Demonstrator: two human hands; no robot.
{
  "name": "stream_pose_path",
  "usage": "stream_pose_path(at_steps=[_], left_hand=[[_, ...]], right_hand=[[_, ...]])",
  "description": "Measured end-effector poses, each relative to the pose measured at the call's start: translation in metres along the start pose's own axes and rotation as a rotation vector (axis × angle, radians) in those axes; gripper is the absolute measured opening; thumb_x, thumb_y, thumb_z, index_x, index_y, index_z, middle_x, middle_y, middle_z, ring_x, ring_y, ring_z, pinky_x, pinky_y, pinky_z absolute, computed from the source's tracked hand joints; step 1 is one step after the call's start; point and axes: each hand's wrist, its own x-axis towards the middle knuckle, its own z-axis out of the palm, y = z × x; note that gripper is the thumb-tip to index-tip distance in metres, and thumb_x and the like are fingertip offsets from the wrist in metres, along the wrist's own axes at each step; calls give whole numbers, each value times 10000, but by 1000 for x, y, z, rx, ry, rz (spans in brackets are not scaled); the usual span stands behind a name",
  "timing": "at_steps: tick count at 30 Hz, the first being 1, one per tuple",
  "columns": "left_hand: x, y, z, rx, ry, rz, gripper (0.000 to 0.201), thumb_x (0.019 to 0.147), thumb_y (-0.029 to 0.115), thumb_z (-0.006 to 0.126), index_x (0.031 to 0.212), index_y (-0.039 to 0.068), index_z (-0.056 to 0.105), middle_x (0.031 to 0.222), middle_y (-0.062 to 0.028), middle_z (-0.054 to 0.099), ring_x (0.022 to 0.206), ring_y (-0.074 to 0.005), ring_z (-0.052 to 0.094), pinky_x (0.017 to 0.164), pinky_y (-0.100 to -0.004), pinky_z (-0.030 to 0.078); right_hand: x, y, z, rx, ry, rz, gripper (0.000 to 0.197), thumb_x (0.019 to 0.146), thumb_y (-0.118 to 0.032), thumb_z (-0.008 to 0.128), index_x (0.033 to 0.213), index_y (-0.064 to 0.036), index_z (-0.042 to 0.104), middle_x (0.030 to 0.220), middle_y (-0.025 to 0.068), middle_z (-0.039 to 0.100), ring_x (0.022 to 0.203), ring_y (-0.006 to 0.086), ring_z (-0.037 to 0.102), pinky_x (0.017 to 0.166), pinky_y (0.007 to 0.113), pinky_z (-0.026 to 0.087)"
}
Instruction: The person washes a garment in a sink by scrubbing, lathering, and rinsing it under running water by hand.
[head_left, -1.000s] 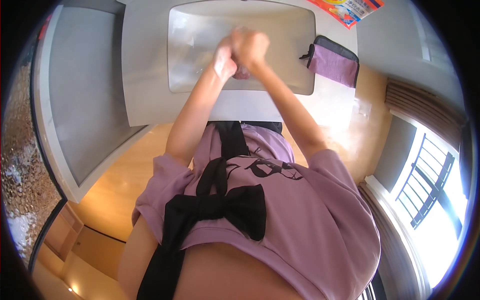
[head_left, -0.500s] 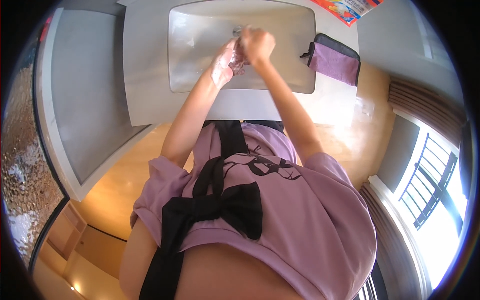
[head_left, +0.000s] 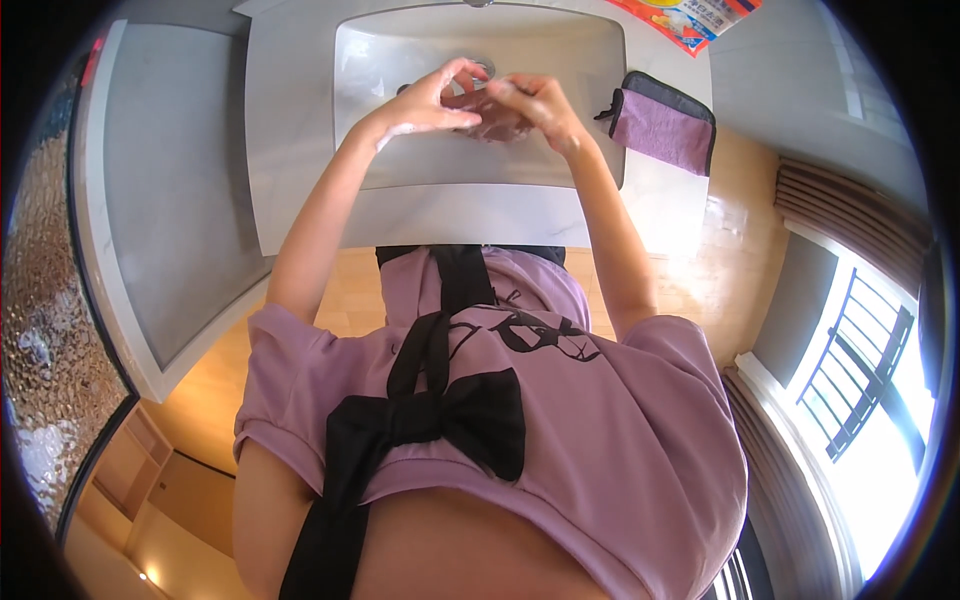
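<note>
Over the pale sink [head_left: 400, 165], a soapy, wet mauve piece of cloth [head_left: 500, 118] hangs between my two hands, its kind unclear. My right hand [head_left: 545, 110] is closed on the upper right part of it, with fingers bent. My left hand [head_left: 425, 105] reaches in from the other side, thumb and fingers spread apart, the cloth's left edge lying in the gap between them. White suds cling to the left wrist and thumb. Part of the drain [head_left: 484, 70] shows just behind the hands.
On the counter [head_left: 300, 215] to the right of the basin lies a folded purple cloth pouch [head_left: 662, 128] with black edging. An orange and white packet [head_left: 695, 22] is at the far right. A grey panel [head_left: 175, 190] stands on the left, and a bright window [head_left: 860, 370] on the right.
My hands were pressed together around the cloth. Now they are apart, the left moved left with fingers spread, the right a little nearer and to the right, and the cloth shows between them.
</note>
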Motion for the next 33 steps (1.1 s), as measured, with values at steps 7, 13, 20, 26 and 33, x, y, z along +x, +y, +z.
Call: stream_pose_path(at_steps=[7, 13, 20, 26, 33], left_hand=[[-8, -31, 7, 103, 63, -334, 364, 710, 252, 677, 930, -11, 558, 844, -42, 583, 755, -99, 524, 666, -219, 415], [-2, -20, 7, 153, 87, -117, 309, 716, 255, 664, 880, 6, 580, 749, -34, 587, 661, -93, 522, 592, -238, 413], [-9, -15, -3, 445, 147, -340, 301, 775, 297, 593, 789, -4, 605, 683, -39, 591, 636, -92, 519, 613, -233, 408], [4, -28, 21, -735, 391, -153, 340, 805, 325, 525, 943, 20, 582, 864, -86, 596, 794, -165, 549, 774, -301, 421], [25, -80, 45, -1344, 336, -34, 253, 833, 278, 453, 643, 111, 462, 614, 5, 478, 546, -94, 458, 476, -232, 372]], right_hand=[[15, 5, -38, 135, 182, -92, 315, 801, -338, 546, 836, -27, 579, 621, 2, 507, 533, 90, 403, 514, 206, 334], [10, 28, -2, -531, -120, -177, 438, 739, -401, 600, 951, -18, 584, 771, 88, 592, 736, 140, 543, 666, 271, 431], [5, 15, -34, 298, 30, 98, 321, 783, -310, 563, 749, 9, 574, 588, 68, 568, 402, 149, 513, 336, 243, 376], [15, 36, -19, 573, 288, -85, 238, 758, -232, 555, 675, -10, 575, 530, 35, 525, 379, 97, 436, 337, 209, 311], [17, 18, 73, -769, 412, -640, 210, 717, -199, 594, 562, -58, 575, 473, 98, 492, 398, 231, 425, 401, 279, 376]])
